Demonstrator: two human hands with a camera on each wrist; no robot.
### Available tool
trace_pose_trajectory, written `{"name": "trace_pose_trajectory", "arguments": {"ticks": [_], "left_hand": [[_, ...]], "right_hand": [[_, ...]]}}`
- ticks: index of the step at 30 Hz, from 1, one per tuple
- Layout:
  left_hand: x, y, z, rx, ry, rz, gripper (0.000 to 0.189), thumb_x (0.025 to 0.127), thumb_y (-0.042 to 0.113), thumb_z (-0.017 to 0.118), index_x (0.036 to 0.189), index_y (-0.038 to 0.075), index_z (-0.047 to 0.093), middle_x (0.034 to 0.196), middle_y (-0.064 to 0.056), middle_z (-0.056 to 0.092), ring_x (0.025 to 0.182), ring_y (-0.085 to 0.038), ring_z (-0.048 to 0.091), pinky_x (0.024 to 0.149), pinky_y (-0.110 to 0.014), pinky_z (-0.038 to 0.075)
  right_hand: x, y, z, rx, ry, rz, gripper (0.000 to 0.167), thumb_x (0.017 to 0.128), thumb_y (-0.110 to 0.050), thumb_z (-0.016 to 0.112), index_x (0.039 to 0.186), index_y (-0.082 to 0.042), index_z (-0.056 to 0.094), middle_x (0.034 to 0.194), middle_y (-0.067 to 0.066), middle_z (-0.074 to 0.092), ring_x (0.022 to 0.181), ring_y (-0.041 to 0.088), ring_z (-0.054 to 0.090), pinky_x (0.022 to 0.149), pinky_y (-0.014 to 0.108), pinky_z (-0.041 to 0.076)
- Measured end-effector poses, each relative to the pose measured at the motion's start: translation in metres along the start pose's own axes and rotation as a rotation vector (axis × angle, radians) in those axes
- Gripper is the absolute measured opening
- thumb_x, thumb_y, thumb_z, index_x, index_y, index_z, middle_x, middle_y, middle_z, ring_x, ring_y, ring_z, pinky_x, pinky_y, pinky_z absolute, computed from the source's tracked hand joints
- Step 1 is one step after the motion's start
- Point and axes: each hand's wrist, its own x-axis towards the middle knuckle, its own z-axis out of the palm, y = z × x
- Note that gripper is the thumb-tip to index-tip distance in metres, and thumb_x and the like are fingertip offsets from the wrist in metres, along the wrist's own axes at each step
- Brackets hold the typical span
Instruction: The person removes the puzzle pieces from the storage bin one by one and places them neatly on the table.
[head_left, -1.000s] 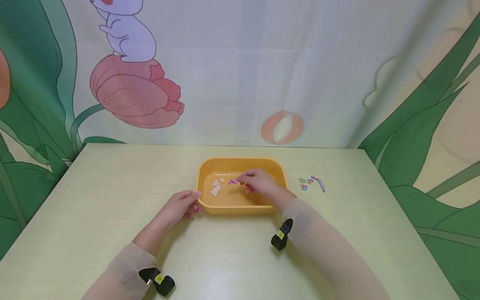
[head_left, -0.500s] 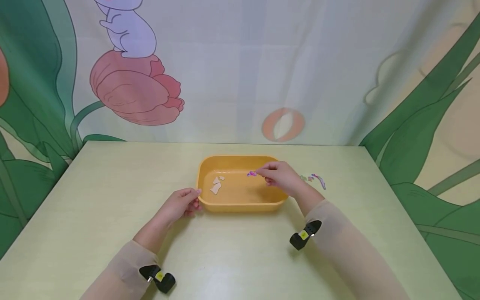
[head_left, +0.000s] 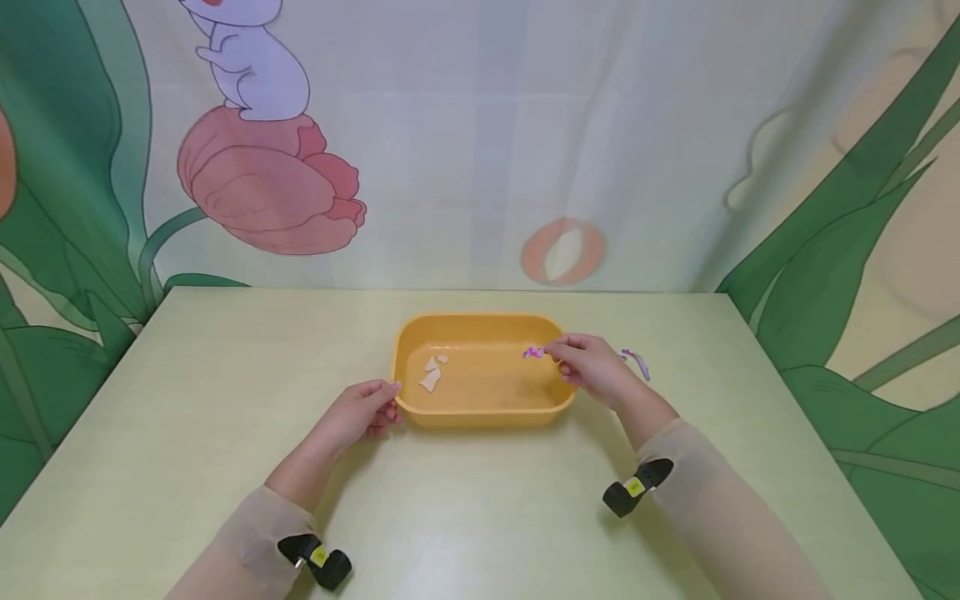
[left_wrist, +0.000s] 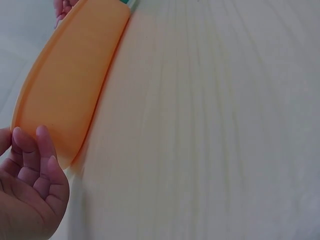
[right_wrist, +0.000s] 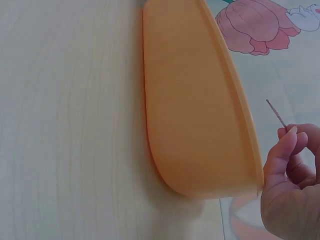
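Observation:
A yellow-orange plastic tray (head_left: 480, 419) sits on the table. My left hand (head_left: 365, 408) grips its near-left corner, thumb at the rim; in the left wrist view its fingers (left_wrist: 31, 150) lie against the outer wall. Over the tray's right end, my right hand (head_left: 592, 367) pinches a small pink-purple flat cutout (head_left: 533, 352) between thumb and fingertips. Edge-on in the right wrist view, the cutout (right_wrist: 276, 114) looks thin as card and stands above the rim. Several pale blank pieces (head_left: 431, 379) lie in the left part of the tray.
Right of the tray, a curved purple strip (head_left: 637, 363) lies on the table (head_left: 480, 517), partly behind my right hand. Smaller coloured pieces beside it are hidden. A printed curtain (head_left: 420, 167) hangs behind the table's far edge.
My right hand has moved right across the tray with the pink-purple cutout, now covering the small pieces on the table. My left hand has stayed at the tray's corner.

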Motion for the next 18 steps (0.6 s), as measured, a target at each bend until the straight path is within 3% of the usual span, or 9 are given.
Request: {"name": "trace_pose_trajectory", "arguments": {"ticks": [9,18], "left_hand": [[-0.002,0.0,0.001,-0.001,0.006,-0.014,0.029,0.097,0.03,0.05,0.079,0.007,0.052,0.071,-0.002,0.055,0.073,-0.018,0.06,0.064,-0.028,0.046],[-0.001,0.003,0.002,-0.008,0.006,-0.002,0.029,0.098,0.028,0.049,0.078,0.008,0.051,0.07,-0.001,0.054,0.072,-0.017,0.06,0.063,-0.028,0.046]], "right_hand": [[-0.004,0.002,-0.004,0.032,-0.022,-0.015,0.01,0.092,-0.015,0.059,0.088,-0.006,0.056,0.068,0.0,0.04,0.056,0.011,0.036,0.051,0.02,0.033],[-0.006,0.003,-0.013,0.049,-0.03,-0.008,0.012,0.093,-0.015,0.057,0.092,-0.003,0.054,0.069,0.0,0.04,0.059,0.012,0.037,0.054,0.02,0.036]]}}
